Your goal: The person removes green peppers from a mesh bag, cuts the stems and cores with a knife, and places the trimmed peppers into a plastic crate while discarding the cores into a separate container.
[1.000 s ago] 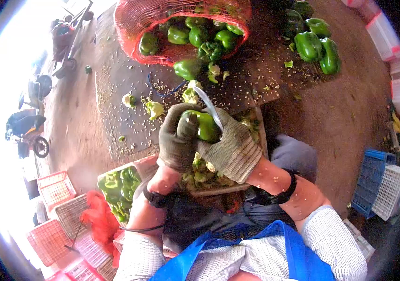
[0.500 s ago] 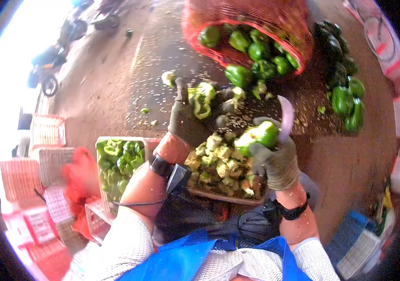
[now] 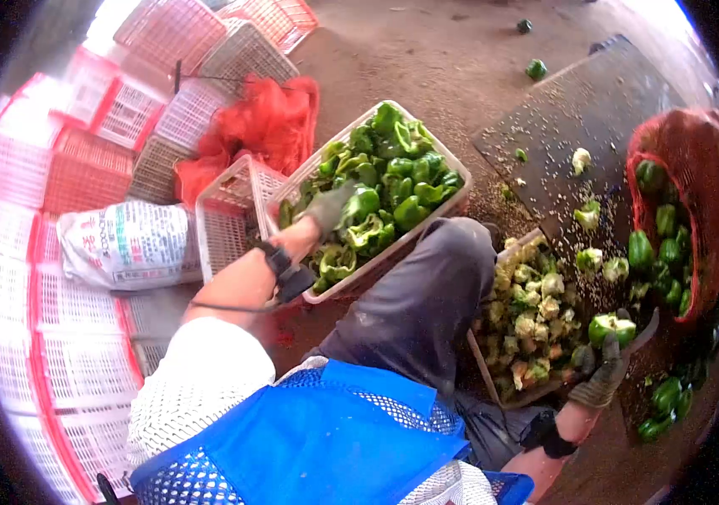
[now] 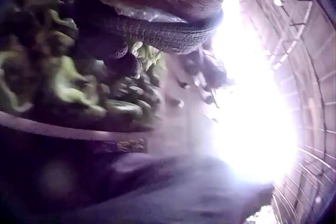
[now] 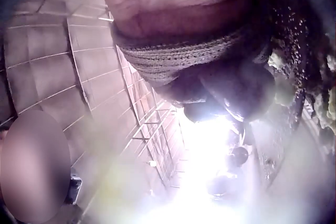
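My gloved left hand (image 3: 330, 210), blurred, reaches into a pale crate (image 3: 319, 295) full of cut green peppers (image 3: 414, 210). Its fingers stretch out over the pepper pieces. In the left wrist view dark glove fingertips (image 4: 128, 64) point down at the pieces. Off to the right, my gloved right hand (image 3: 599, 379) holds a green pepper piece (image 3: 612, 330) with its pale core showing, together with a curved knife (image 3: 647, 330) whose blade sticks out beyond the fingers. Glare and blur hide most of what the right glove (image 5: 236, 87) grips in the right wrist view.
Between my legs and the right hand stands a tray (image 3: 484, 366) of pale pepper cores. A red mesh sack (image 3: 717, 168) of whole peppers lies open on a seed-strewn board (image 3: 578, 109). Stacked crates (image 3: 82, 337), a white sack (image 3: 132, 244) and red netting (image 3: 271, 118) lie to the left.
The view has turned left. My left hand has moved from over the board to the crate, and the hollow pepper it held is no longer distinct in it. The right hand keeps its pepper piece and knife.
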Available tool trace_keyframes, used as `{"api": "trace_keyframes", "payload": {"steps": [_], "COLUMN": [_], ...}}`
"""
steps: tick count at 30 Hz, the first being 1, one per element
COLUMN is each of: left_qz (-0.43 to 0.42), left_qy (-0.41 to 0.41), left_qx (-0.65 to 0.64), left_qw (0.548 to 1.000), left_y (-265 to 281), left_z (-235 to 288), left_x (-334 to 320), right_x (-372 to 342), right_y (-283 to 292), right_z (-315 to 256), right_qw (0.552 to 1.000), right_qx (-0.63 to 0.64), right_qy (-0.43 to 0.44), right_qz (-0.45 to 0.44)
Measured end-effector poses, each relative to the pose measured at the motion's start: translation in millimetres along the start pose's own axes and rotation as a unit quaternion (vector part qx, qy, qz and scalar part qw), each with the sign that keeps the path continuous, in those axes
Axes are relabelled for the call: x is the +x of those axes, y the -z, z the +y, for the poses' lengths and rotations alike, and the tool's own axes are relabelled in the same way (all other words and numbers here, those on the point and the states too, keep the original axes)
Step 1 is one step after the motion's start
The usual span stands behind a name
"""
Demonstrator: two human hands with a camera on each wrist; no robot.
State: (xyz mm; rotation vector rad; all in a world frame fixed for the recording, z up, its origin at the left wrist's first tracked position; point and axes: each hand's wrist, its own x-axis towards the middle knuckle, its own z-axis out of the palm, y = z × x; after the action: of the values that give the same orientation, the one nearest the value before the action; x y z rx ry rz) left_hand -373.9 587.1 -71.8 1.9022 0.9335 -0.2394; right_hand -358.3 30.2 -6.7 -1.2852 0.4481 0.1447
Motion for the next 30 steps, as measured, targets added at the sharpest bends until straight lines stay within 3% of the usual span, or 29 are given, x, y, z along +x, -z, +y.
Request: {"api": "trace_keyframes", "payload": {"steps": [1,2,6,8,9,11,15,16,18,19,20,21,23,24,25,27,29,30], "left_qz": [0.127,0.100,0.157,0.226,0.170,0.165,0.135,0.092,-0.028,-0.176,-0.220,-0.323,-0.492,-0.553,-0.594,-0.670,-0.722,-0.739], "left_qy": [-0.047,0.026,0.069,0.084,0.136,0.124,-0.015,-0.074,-0.271,-0.135,-0.102,-0.036,0.071,0.121,0.101,0.032,-0.050,-0.079], "left_qx": [0.081,-0.069,-0.179,-0.119,-0.156,-0.111,0.006,-0.005,-0.045,-0.190,-0.161,-0.115,-0.025,0.010,-0.006,-0.010,-0.004,-0.010], "left_qw": [0.987,0.992,0.969,0.963,0.963,0.972,0.991,0.993,0.961,0.956,0.957,0.939,0.867,0.825,0.798,0.742,0.690,0.669], "left_y": [12,39,84,115,136,145,112,88,16,-18,-59,-92,-161,-194,-230,-285,-311,-322], "left_z": [-68,-110,-105,-163,-149,-112,23,57,131,178,179,198,226,236,232,236,252,260], "left_x": [36,53,69,162,169,163,86,56,-18,-72,-69,-92,-118,-124,-123,-133,-146,-153], "right_x": [1,1,-6,-3,0,0,0,2,8,4,1,-5,-7,-6,-4,-8,-4,-6], "right_y": [-1,-6,-39,-40,-36,-35,-42,-39,-39,-47,-55,-70,-69,-59,-49,-41,-25,-22], "right_z": [0,5,8,12,11,8,2,4,6,0,-6,-16,-20,-18,-16,-25,-20,-27], "right_qw": [1.000,1.000,0.999,0.999,0.999,1.000,0.999,0.999,0.997,0.995,0.991,0.990,0.990,0.979,0.960,0.947,0.921,0.930], "right_qx": [0.001,-0.004,-0.021,-0.021,-0.030,-0.026,-0.010,-0.017,-0.033,-0.034,-0.034,-0.026,-0.067,-0.146,-0.223,-0.258,-0.288,-0.261], "right_qy": [-0.015,-0.021,0.027,0.038,0.019,0.007,0.012,0.024,0.068,0.087,0.105,0.112,0.111,0.142,0.172,0.190,0.256,0.251], "right_qz": [0.000,-0.008,-0.010,-0.018,-0.015,0.008,0.046,0.028,-0.023,-0.046,-0.069,-0.076,-0.049,-0.033,-0.013,0.009,0.050,0.064]}}
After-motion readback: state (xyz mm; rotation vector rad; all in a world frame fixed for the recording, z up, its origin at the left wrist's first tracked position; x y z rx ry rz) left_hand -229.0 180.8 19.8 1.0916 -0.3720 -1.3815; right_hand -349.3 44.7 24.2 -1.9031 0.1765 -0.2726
